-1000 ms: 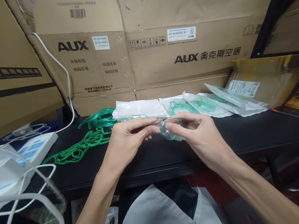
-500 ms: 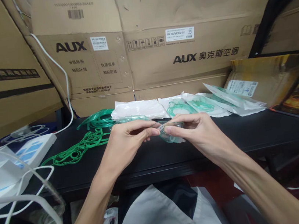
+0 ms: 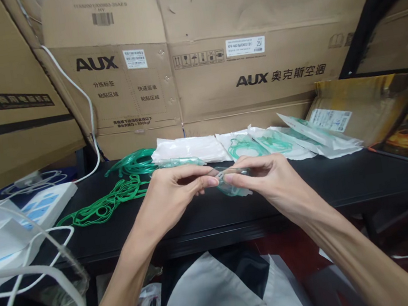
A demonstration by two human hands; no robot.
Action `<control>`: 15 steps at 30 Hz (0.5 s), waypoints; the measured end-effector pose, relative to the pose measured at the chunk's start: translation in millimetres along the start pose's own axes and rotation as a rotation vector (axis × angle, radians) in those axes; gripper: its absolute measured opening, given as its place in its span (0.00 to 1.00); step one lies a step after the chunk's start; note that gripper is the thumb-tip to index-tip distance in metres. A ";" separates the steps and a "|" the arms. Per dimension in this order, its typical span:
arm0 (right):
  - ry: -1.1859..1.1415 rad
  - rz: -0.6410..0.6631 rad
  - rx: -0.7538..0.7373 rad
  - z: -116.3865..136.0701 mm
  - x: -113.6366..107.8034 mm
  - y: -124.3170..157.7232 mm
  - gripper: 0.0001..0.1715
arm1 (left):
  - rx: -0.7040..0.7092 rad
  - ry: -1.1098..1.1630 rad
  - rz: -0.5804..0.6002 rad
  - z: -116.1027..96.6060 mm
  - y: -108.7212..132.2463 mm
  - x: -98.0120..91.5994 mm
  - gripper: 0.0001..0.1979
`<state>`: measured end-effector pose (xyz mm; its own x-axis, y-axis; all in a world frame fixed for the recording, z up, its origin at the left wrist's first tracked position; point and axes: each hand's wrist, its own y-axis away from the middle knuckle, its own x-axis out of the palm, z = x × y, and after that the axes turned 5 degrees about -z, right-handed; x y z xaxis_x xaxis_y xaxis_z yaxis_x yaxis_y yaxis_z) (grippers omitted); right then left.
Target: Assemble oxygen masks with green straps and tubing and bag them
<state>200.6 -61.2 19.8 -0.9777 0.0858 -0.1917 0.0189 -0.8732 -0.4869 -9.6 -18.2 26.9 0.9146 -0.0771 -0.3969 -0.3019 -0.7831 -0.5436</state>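
Over the desk's front part, both my hands meet at a clear, green-tinted oxygen mask (image 3: 235, 190). My left hand (image 3: 173, 190) is closed, thumb and fingers pinching the mask's left edge beside a small pale metal nose strip (image 3: 220, 175). My right hand (image 3: 273, 176) is closed on the mask too, its thumb pressed at the strip's right end. Fingers cover much of the mask's upper part. Behind my left hand lies clear plastic tubing or packaging (image 3: 184, 162). Left of that hand are green elastic cords (image 3: 108, 202) in a loose tangle.
Coiled green tubing (image 3: 135, 162) lies at the back. White packets (image 3: 190, 150) are stacked beside it, and several sealed packets with green contents (image 3: 278, 142) lie to the right. A power strip (image 3: 50, 205) and white cables occupy the left. Cardboard boxes (image 3: 256, 95) stand behind the black desk (image 3: 326, 186).
Both hands keep their places on the mask. The metal strip and mask have tilted very slightly between my fingers; everything else is still.
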 end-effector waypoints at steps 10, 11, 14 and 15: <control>-0.116 0.092 0.076 -1.7 -3.1 -2.7 0.09 | 0.043 -0.052 0.084 1.7 0.0 -4.6 0.09; -0.131 0.105 0.077 -1.3 -3.6 -2.9 0.09 | 0.058 -0.070 0.087 1.3 0.3 -4.6 0.10; -0.179 0.112 0.067 -1.3 -3.3 -4.1 0.08 | 0.118 -0.131 0.069 -0.6 1.2 -2.3 0.11; -0.210 0.101 0.070 -2.0 -2.4 -4.5 0.08 | 0.139 -0.148 0.056 -1.5 1.4 -0.8 0.11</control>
<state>203.2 -56.6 20.8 -0.9938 -0.0989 -0.0512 0.1113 -0.9042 -0.4123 -10.3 -20.2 27.5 0.8491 -0.0192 -0.5280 -0.3951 -0.6865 -0.6104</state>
